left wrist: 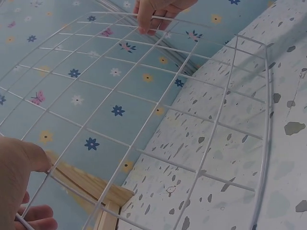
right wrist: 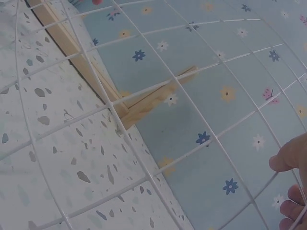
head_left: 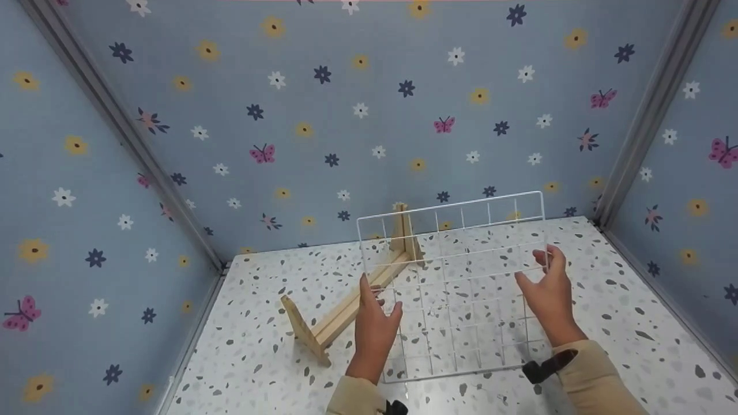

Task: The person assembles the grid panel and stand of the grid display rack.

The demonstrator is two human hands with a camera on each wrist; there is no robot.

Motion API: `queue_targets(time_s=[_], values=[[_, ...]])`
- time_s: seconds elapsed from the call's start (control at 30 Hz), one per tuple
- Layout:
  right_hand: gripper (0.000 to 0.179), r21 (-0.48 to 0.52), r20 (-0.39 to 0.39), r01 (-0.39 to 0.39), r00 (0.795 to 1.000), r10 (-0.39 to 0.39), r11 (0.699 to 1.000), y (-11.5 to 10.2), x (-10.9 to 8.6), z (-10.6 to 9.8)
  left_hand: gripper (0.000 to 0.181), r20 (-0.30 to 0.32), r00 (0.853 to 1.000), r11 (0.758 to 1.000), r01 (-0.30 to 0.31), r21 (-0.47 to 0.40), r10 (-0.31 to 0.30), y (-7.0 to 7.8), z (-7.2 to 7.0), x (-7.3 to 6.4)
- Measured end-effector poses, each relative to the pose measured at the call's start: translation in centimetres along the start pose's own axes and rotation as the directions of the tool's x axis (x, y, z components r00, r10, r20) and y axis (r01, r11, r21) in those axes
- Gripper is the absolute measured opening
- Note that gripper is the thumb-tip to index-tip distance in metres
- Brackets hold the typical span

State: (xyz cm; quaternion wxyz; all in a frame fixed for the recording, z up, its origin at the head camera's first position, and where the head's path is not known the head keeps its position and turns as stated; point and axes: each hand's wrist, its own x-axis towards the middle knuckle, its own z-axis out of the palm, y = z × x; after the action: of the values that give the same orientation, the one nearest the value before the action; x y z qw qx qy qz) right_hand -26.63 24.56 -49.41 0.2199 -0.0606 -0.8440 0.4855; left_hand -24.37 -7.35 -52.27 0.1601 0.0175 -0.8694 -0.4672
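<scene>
A white wire grid panel is held up by both hands, tilted over the table, its lower edge toward the person. My left hand grips the left side wire, thumb on one face and fingers behind, as the left wrist view shows. Opposite it, my right hand holds the right side wire; its thumb and curled fingers appear at the edge of the right wrist view. Left of and behind the panel lies a wooden stand, a grooved beam with an upright at each end. The far upright shows through the mesh.
The tabletop is white with grey speckles. Blue flowered walls rise at the back and both sides, with grey metal posts at the corners. Dark wrist devices sit at both beige sleeves.
</scene>
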Motion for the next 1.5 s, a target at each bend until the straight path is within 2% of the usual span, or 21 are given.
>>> queue_targets(time_s=[0.23, 0.5, 0.83, 1.17, 1.5], values=[[0.082, 0.014, 0.005, 0.014, 1.000, -0.014, 1.000, -0.3, 0.2, 0.0, 0.093, -0.028, 0.999, 0.999, -0.031, 0.023, 0.031, 0.2, -0.3, 0.4], [0.087, -0.019, -0.034, 0.031, 0.999, -0.032, 0.999, -1.0, 0.2, 0.1, 0.096, -0.072, 0.991, 0.992, -0.110, 0.057, 0.113, 0.9, -0.6, 0.5], [0.086, -0.022, -0.039, 0.039, 0.998, -0.040, 0.999, -1.7, 0.4, 0.1, 0.095, -0.072, 0.991, 0.992, -0.110, 0.062, 0.114, 1.1, -0.8, 0.8], [0.086, -0.008, -0.038, 0.008, 0.999, -0.008, 1.000, -2.0, 0.4, 0.2, 0.095, -0.114, 0.984, 0.988, -0.132, 0.079, 0.141, 1.5, -1.0, 1.0], [0.088, 0.002, -0.052, 0.018, 0.998, -0.018, 1.000, -1.8, 0.4, 0.4, 0.093, -0.147, 0.974, 0.983, -0.164, 0.084, 0.175, 1.3, -0.8, 1.2]])
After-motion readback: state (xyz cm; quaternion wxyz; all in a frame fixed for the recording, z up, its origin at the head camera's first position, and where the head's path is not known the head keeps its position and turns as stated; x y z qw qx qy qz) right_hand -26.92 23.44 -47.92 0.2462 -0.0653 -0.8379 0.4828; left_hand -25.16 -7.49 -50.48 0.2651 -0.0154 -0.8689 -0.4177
